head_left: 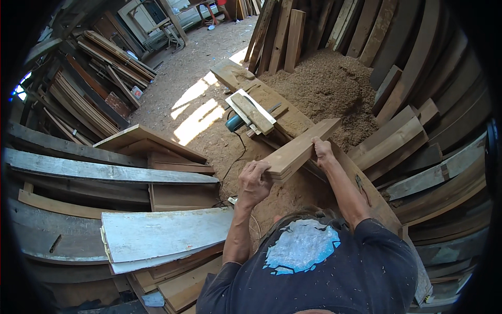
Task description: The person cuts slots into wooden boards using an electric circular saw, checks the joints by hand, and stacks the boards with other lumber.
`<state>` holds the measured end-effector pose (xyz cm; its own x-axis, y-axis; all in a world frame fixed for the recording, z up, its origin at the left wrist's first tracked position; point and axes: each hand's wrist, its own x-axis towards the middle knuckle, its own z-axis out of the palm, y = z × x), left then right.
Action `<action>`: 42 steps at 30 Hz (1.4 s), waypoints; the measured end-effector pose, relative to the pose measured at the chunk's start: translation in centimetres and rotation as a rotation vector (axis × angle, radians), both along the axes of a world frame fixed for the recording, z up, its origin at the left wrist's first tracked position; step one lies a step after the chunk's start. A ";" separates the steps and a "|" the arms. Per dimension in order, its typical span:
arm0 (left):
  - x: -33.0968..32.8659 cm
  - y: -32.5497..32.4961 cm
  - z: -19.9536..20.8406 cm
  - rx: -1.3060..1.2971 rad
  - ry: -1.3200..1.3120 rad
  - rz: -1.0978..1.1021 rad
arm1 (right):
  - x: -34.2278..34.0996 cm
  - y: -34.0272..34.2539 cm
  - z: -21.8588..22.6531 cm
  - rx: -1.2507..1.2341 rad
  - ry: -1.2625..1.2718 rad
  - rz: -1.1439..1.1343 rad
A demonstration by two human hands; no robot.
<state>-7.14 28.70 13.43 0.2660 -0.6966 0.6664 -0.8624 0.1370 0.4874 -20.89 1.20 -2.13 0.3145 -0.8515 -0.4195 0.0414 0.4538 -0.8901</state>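
Observation:
A short stack of flat wooden boards (pixel 300 149) is held in front of me, tilted up over the workbench. My left hand (pixel 254 180) is closed on the near left end, where the layered edges show. My right hand (pixel 323 150) grips the right side of the same stack, thumb up along its edge. Beyond the boards, a teal-bodied power tool (pixel 235 123) sits at the bench's left side, beneath a pale plate with a wood strip (pixel 252 112) on it. Sawdust covers much of the long wooden bench (pixel 285 107).
A big heap of wood shavings (pixel 329 86) lies right of the bench. Planks (pixel 402 99) lean along the right wall. White-faced boards (pixel 167 235) are stacked at my left. A dark cord (pixel 242 149) runs down from the tool. A pliers-like hand tool (pixel 361 184) rests near my right forearm.

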 end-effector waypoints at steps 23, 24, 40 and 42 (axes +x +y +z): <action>-11.9 13.2 -8.5 0.150 0.453 0.604 | 0.6 0.1 -12.1 0.778 -0.373 0.152; -11.9 12.7 -8.3 0.140 0.453 0.590 | 0.3 -0.9 -12.2 0.764 -0.378 0.146; -16.3 16.5 -12.5 -0.061 0.954 0.795 | 3.9 -1.4 -0.2 0.574 -0.689 0.517; -16.7 16.6 -13.4 -0.140 0.984 0.797 | 5.1 -1.9 0.0 0.515 -0.757 0.616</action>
